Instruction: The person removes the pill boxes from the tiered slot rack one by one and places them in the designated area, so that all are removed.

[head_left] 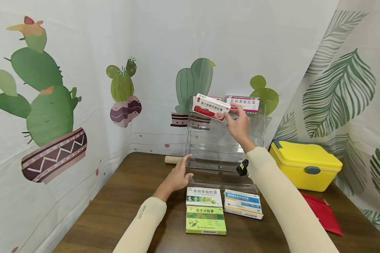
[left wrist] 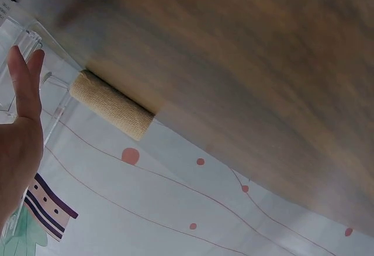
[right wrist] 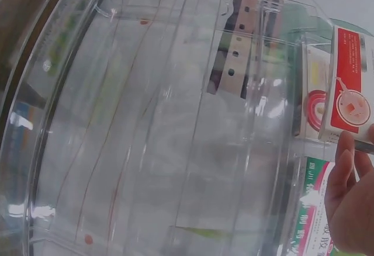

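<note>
My right hand (head_left: pixel 239 123) pinches a red-and-white medicine box (head_left: pixel 211 107) by its right end, tilted in front of the top tier of a clear tiered rack (head_left: pixel 215 147). Another red-and-white box (right wrist: pixel 315 92) stands behind it, mostly hidden in the head view. A pink-and-green medicine box (head_left: pixel 253 104) stands on the top tier to the right. Beside the rack's lower left edge is my left hand (head_left: pixel 176 176), its fingers extended and holding nothing; whether they touch the plastic I cannot tell.
In front of the rack lie a white-and-green box (head_left: pixel 204 196), a lime-green box (head_left: pixel 206 220) and a blue-and-white box (head_left: pixel 243 204). A tan roll (head_left: pixel 172 160) lies left of the rack. To the right are a yellow case (head_left: pixel 307 163) and a red pouch (head_left: pixel 323 212).
</note>
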Motion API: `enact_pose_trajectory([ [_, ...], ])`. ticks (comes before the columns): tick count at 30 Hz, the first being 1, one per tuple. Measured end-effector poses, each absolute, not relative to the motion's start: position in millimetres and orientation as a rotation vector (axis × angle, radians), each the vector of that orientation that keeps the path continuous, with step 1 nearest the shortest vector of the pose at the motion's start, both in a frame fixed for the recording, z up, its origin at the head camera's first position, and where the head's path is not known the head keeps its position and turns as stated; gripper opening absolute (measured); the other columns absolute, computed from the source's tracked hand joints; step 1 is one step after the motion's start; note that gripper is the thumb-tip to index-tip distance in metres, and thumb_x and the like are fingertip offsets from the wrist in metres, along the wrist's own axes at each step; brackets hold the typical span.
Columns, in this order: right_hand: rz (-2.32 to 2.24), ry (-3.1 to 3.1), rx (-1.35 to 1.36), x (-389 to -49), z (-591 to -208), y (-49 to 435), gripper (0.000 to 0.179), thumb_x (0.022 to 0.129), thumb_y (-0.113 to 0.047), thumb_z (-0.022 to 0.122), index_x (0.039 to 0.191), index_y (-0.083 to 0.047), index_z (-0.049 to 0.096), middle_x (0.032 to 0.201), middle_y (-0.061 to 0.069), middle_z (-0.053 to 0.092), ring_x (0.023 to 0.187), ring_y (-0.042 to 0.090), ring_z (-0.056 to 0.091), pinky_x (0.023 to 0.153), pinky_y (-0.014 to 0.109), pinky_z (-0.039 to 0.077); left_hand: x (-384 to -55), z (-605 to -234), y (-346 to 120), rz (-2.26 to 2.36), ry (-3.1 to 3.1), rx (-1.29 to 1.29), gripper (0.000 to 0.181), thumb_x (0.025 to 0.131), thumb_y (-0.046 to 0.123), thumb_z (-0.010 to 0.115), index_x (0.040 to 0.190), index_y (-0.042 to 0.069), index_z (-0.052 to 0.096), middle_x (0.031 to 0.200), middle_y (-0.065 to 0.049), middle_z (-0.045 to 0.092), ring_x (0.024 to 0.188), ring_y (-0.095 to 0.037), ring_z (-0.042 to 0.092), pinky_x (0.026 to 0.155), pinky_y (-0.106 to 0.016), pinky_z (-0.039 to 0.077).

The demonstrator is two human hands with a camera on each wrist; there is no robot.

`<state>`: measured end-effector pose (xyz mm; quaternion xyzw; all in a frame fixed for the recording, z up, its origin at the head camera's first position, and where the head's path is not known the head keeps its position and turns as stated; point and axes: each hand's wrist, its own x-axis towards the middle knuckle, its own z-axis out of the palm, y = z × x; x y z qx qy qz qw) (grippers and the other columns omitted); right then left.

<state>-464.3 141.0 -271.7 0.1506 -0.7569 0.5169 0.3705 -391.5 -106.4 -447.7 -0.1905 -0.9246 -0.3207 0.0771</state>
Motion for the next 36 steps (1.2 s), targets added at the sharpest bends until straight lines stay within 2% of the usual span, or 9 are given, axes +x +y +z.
enact_pose_trajectory([
  [2,1.339,-1.928,0.394,-463,-270,141,0.041,0.093,-0.011,0.071,0.132,-0.008,0.059,0.110,0.015,0.070,0.055,0.016,0.062,0.050,0.019,0.049,-392,-447,-107,-0.967,-2.769,-0.573,0.076,0.102,0.028,0.057,0.157,0.034,0.005,0.151,-0.028,0.028,0.051,-0.020,0.047,0.056,-0.038,0.041],
  [4,1.349,-1.915,0.403,-461,-269,142,0.041,0.093,-0.010,0.071,0.132,-0.006,0.059,0.109,0.016,0.070,0.055,0.014,0.062,0.049,0.018,0.049,-392,-447,-107,-0.964,-2.769,-0.574,0.076,0.102,0.027,0.057,0.157,0.032,0.005,0.151,-0.028,0.028,0.051,-0.020,0.047,0.056,-0.038,0.041],
  [10,1.374,-1.891,0.451,-451,-269,146,0.043,0.093,-0.012,0.070,0.134,-0.008,0.058,0.111,0.017,0.069,0.053,0.011,0.059,0.050,0.019,0.049,-392,-448,-106,-0.952,-2.766,-0.579,0.078,0.102,0.027,0.057,0.156,0.040,0.002,0.151,-0.027,0.029,0.049,-0.018,0.044,0.053,-0.036,0.040],
  [13,1.371,-1.885,0.478,-445,-270,147,0.042,0.093,-0.012,0.070,0.134,-0.010,0.058,0.110,0.017,0.068,0.053,0.013,0.058,0.051,0.020,0.050,-392,-448,-106,-0.949,-2.760,-0.583,0.079,0.102,0.025,0.057,0.156,0.038,0.002,0.151,-0.028,0.029,0.048,-0.017,0.043,0.053,-0.036,0.039],
  [20,1.309,-1.854,0.583,-425,-273,147,0.041,0.093,-0.012,0.071,0.132,-0.007,0.059,0.106,0.018,0.068,0.050,0.006,0.053,0.049,0.017,0.046,-390,-447,-106,-0.952,-2.766,-0.567,0.078,0.102,0.022,0.058,0.157,0.035,0.004,0.148,-0.029,0.031,0.048,-0.018,0.042,0.052,-0.036,0.039],
  [24,1.304,-1.827,0.639,-407,-273,145,0.041,0.092,-0.005,0.070,0.131,-0.002,0.059,0.103,0.024,0.068,0.047,0.002,0.050,0.047,0.015,0.043,-389,-447,-106,-0.941,-2.774,-0.566,0.078,0.102,0.023,0.058,0.157,0.034,0.004,0.148,-0.029,0.032,0.048,-0.018,0.043,0.052,-0.036,0.039],
  [28,1.337,-1.811,0.687,-375,-266,141,0.039,0.091,0.003,0.068,0.128,0.007,0.057,0.101,0.029,0.066,0.048,0.003,0.052,0.049,0.015,0.046,-389,-447,-106,-0.942,-2.761,-0.575,0.078,0.101,0.022,0.058,0.157,0.033,0.004,0.147,-0.030,0.033,0.050,-0.019,0.045,0.054,-0.037,0.040],
  [33,1.420,-1.805,0.693,-346,-263,142,0.038,0.092,0.004,0.066,0.128,0.008,0.055,0.101,0.025,0.066,0.052,0.012,0.057,0.052,0.017,0.048,-389,-446,-106,-0.939,-2.749,-0.583,0.077,0.101,0.021,0.059,0.157,0.031,0.006,0.145,-0.030,0.034,0.056,-0.020,0.048,0.059,-0.038,0.042],
  [36,1.456,-1.804,0.704,-337,-266,145,0.039,0.092,0.005,0.065,0.129,0.008,0.054,0.100,0.023,0.065,0.053,0.012,0.057,0.053,0.018,0.048,-389,-446,-105,-0.947,-2.748,-0.570,0.077,0.101,0.021,0.060,0.157,0.031,0.007,0.147,-0.028,0.034,0.059,-0.021,0.051,0.063,-0.041,0.044],
])
